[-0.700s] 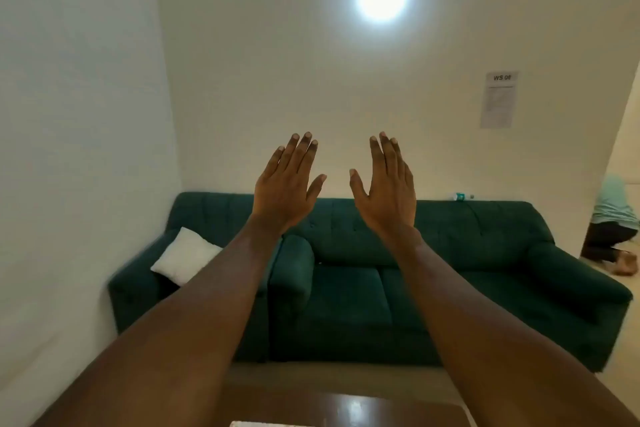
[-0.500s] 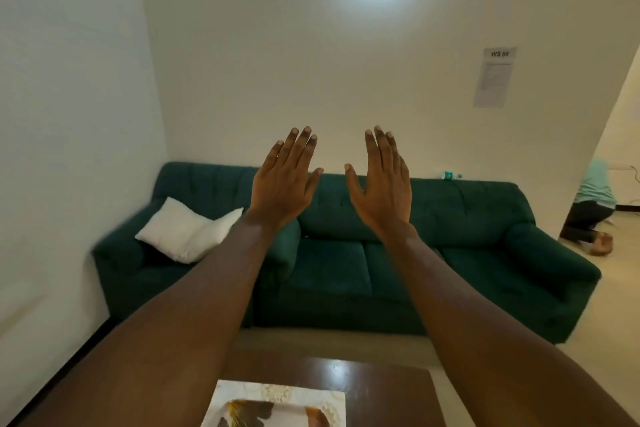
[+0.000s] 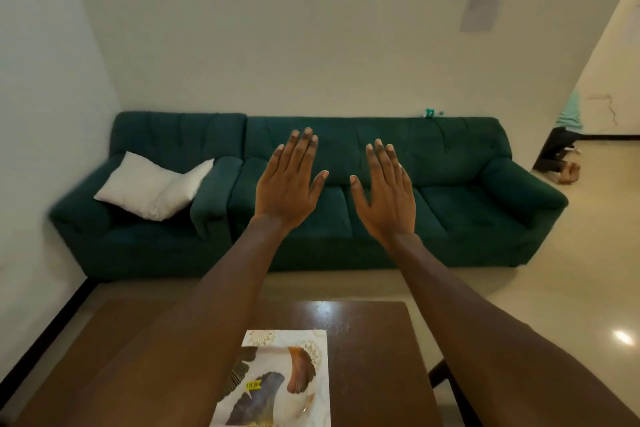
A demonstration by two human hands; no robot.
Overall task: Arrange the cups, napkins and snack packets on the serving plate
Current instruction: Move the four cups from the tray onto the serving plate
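Pre-start, prob.: L hand (image 3: 287,191) & R hand (image 3: 384,199) both flat, fingers straight, empty, held up well beyond table (image 3: 374,340). Leaf-print rectangle (image 3: 277,381) (plate or napkin pack? unclear) lies on table, near edge. Next: lower hands to table, locate cups, packets.

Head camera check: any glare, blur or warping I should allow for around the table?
Head view: a soft glare patch on the table just beyond the plate, and a brighter spot on the floor. Head view: the sofa smears at its left end, while the left hand and right hand are sharp. Head view: the wall corners lean from the wide lens.
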